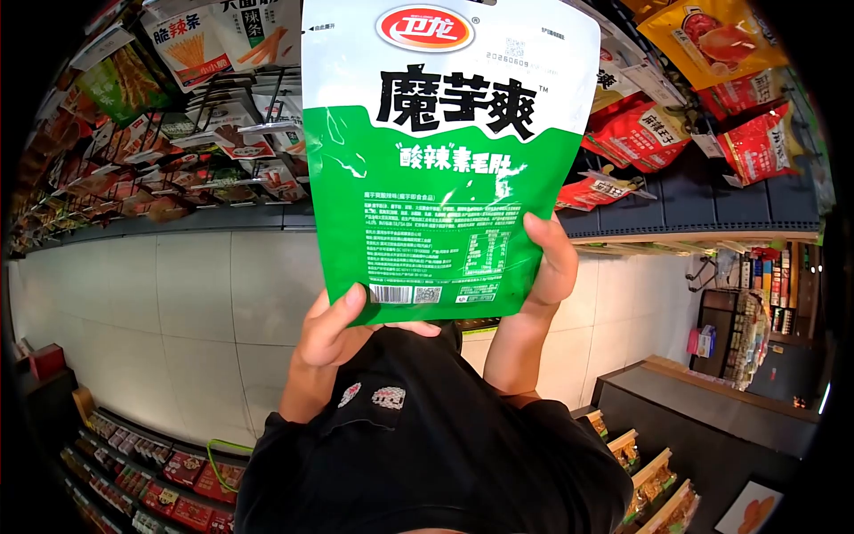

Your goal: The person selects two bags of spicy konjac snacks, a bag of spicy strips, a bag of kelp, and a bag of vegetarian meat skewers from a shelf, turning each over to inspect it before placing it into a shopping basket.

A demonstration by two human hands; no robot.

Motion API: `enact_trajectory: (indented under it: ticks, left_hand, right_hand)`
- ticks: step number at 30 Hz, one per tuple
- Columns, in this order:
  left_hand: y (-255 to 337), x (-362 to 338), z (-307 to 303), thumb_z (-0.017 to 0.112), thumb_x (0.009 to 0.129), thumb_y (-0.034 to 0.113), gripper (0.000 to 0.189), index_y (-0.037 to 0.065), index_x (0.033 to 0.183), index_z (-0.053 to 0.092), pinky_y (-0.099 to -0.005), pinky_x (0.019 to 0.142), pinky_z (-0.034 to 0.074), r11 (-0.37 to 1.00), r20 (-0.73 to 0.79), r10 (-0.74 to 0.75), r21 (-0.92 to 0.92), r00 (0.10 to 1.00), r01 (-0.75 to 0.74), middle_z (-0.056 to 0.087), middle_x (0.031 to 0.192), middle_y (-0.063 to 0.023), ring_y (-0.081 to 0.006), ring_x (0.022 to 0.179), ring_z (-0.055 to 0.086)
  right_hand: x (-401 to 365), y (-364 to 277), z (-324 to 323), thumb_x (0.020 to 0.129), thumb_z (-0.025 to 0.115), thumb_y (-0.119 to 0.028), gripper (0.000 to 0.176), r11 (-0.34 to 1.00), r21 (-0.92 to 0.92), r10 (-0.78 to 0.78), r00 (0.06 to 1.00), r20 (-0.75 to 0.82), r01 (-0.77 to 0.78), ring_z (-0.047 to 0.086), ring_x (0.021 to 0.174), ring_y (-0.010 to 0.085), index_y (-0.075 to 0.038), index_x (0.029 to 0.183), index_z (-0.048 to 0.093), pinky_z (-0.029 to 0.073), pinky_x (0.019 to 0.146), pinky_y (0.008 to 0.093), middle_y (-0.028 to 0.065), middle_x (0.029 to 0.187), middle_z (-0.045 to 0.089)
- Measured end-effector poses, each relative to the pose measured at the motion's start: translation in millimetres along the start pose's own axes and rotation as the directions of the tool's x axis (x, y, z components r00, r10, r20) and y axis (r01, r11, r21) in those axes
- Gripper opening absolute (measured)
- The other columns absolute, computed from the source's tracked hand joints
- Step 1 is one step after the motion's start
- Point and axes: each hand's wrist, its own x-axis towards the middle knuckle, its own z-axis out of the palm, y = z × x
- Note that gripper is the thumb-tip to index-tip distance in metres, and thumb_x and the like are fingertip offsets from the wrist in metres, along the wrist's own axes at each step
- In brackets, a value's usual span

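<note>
A person holds a green and white snack bag (445, 160) up in the air with both hands. The left hand (329, 334) pinches the bag's bottom left corner, with the thumb on the front. The right hand (547, 262) pinches the bag's right edge near the bottom, the same way. Behind the bag, red snack bags (645, 133) hang along a dark shelf (712, 200).

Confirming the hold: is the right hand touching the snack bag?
Touching. In the head view, the thumb of the right hand lies on the snack bag near its lower corner.
</note>
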Motion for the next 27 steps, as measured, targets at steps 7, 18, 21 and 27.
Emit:
enact_trajectory:
  ticks: [7, 18, 21, 27]
  left_hand:
    - [-0.9, -1.1, -1.2, 0.037, 0.095, 0.029, 0.054, -0.008, 0.132, 0.027, -0.0541, 0.084, 0.048, 1.000, -0.012, 0.006, -0.011, 1.000, -0.006, 0.043, 0.127, -0.0257, -0.0415, 0.110, 0.050]
    - [-1.9, -0.5, -0.4, 0.036, 0.095, 0.029, 0.052, -0.007, 0.132, 0.027, -0.0539, 0.084, 0.048, 1.000, 0.004, 0.006, -0.008, 1.000, -0.006, 0.043, 0.128, -0.0245, -0.0401, 0.110, 0.050]
    - [-2.9, -0.7, 0.1, 0.036, 0.095, 0.029, 0.052, -0.007, 0.132, 0.027, -0.0538, 0.084, 0.048, 1.000, 0.001, 0.006, -0.007, 1.000, -0.006, 0.043, 0.127, -0.0243, -0.0398, 0.111, 0.050]
    - [-3.7, -0.5, 3.1, 0.035, 0.096, 0.028, 0.051, -0.008, 0.131, 0.028, -0.0533, 0.084, 0.048, 1.000, -0.015, 0.010, 0.005, 1.000, -0.010, 0.044, 0.126, -0.0247, -0.0401, 0.108, 0.052]
  right_hand:
    - [2.9, 2.5, -4.0, 0.083, 0.048, -0.016, 0.045, 0.997, 0.075, 0.030, 0.997, 0.066, -0.035, 0.058, 0.100, 0.0261, 0.008, 0.121, 0.044, 0.045, 0.087, 0.0339, 0.0194, 0.114, 0.056]
    - [1.7, 2.3, -6.3, 0.084, 0.047, -0.016, 0.043, 0.997, 0.061, 0.047, 0.998, 0.048, -0.050, 0.059, 0.099, 0.0258, 0.007, 0.120, 0.045, 0.046, 0.087, 0.0344, 0.0189, 0.115, 0.056]
    - [1.0, 2.4, -5.3, 0.084, 0.046, -0.016, 0.043, 0.997, 0.061, 0.049, 0.998, 0.038, -0.051, 0.059, 0.100, 0.0255, 0.006, 0.121, 0.045, 0.046, 0.087, 0.0344, 0.0186, 0.115, 0.056]
    - [-2.0, -1.2, 2.8, 0.083, 0.049, -0.014, 0.039, 0.998, 0.037, 0.055, 0.998, -0.017, -0.055, 0.056, 0.097, 0.0206, 0.005, 0.117, 0.048, 0.043, 0.086, 0.0307, 0.0140, 0.110, 0.057]
